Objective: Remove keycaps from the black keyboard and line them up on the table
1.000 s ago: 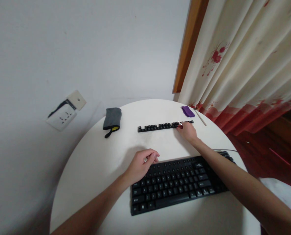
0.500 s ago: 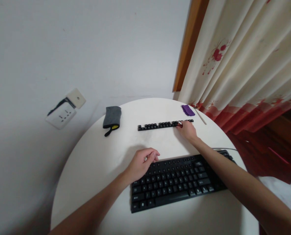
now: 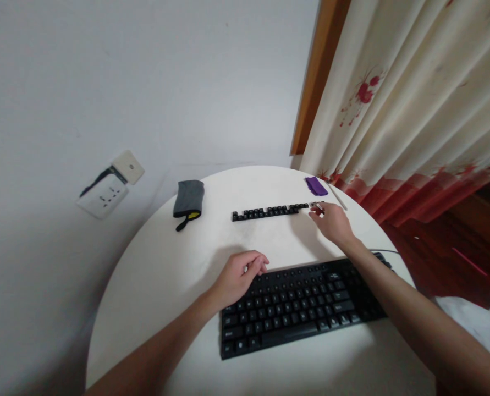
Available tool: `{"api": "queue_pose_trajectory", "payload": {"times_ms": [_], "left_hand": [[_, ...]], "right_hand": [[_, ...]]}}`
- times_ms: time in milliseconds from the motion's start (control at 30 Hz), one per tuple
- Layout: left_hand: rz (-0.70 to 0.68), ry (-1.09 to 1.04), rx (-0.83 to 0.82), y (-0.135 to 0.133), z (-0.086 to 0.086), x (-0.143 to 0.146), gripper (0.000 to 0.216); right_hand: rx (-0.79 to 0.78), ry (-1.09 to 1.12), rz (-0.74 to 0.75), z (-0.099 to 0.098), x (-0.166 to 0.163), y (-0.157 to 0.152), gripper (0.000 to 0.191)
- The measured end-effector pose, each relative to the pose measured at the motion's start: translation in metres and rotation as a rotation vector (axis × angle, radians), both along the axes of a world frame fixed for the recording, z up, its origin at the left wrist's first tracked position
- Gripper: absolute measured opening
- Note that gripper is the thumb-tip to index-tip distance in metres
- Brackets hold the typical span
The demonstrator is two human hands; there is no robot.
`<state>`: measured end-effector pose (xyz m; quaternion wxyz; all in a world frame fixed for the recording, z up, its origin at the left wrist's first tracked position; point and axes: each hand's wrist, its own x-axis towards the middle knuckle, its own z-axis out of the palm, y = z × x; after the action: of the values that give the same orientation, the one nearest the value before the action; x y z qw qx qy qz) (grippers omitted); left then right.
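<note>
A black keyboard (image 3: 294, 308) lies at a slight slant near the front of the table. Over its upper left corner rests my left hand (image 3: 240, 272), fingers loosely curled, with nothing visible in them. Farther back, loose black keycaps (image 3: 265, 212) form a long row, two deep in places. My right hand (image 3: 331, 220) is at the right end of this row, thumb and fingers pinched around a small pale, shiny thing (image 3: 319, 207) too small to name. Some keycaps there are partly hidden by the fingers.
A grey cloth pouch (image 3: 189, 197) with a black loop sits at the back left of the round white table (image 3: 146, 286). At the back right lie a folded purple cloth (image 3: 316, 186) and a thin white stick (image 3: 337, 197). A cable (image 3: 383, 251) runs behind the keyboard.
My right hand has shifted a little to the right along the keycap row, uncovering keycaps and a small gap in the row. My left hand has stayed in place.
</note>
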<state>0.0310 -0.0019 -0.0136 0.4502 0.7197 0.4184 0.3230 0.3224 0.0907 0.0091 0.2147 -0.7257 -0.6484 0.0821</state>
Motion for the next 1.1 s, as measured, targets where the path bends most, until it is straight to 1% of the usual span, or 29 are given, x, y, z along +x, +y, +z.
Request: {"api": "queue_pose_trajectory", "payload": {"times_ms": [100,200,333,400,467,567,667,767,867,1000,1100], "left_hand": [[0.001,0.004,-0.001,0.0,0.0,0.0,0.033],[0.004,0.005,-0.01,0.001,0.0,0.0,0.032],[0.006,0.017,-0.003,0.001,0.0,0.0,0.032],[0.01,0.022,0.001,0.001,0.001,0.001,0.032],[0.012,0.027,0.003,0.001,0.002,0.001,0.032],[0.016,0.035,0.005,0.001,0.003,0.001,0.032],[0.017,0.038,0.003,0.001,0.002,0.001,0.033],[0.014,0.039,0.001,0.001,0.001,0.001,0.033],[0.017,0.042,0.01,0.001,0.001,0.001,0.034],[0.009,0.042,0.01,0.001,0.002,0.001,0.034],[0.01,0.045,0.009,0.001,0.001,0.001,0.033]], "right_hand": [[0.064,0.119,0.124,0.012,0.021,-0.029,0.02],[0.002,0.193,0.3,0.018,0.035,-0.067,0.022],[-0.132,0.211,0.52,0.013,0.045,-0.111,0.017],[-0.175,0.186,0.582,0.006,0.048,-0.124,0.017],[-0.18,0.144,0.585,-0.001,0.051,-0.132,0.017],[-0.15,0.079,0.545,-0.01,0.052,-0.134,0.016],[-0.139,0.034,0.528,-0.014,0.05,-0.133,0.015],[-0.129,0.007,0.554,-0.014,0.049,-0.133,0.014],[-0.085,-0.032,0.579,-0.016,0.048,-0.137,0.02],[-0.011,-0.078,0.566,-0.021,0.046,-0.144,0.031],[0.018,-0.088,0.553,-0.027,0.046,-0.146,0.032]]}}
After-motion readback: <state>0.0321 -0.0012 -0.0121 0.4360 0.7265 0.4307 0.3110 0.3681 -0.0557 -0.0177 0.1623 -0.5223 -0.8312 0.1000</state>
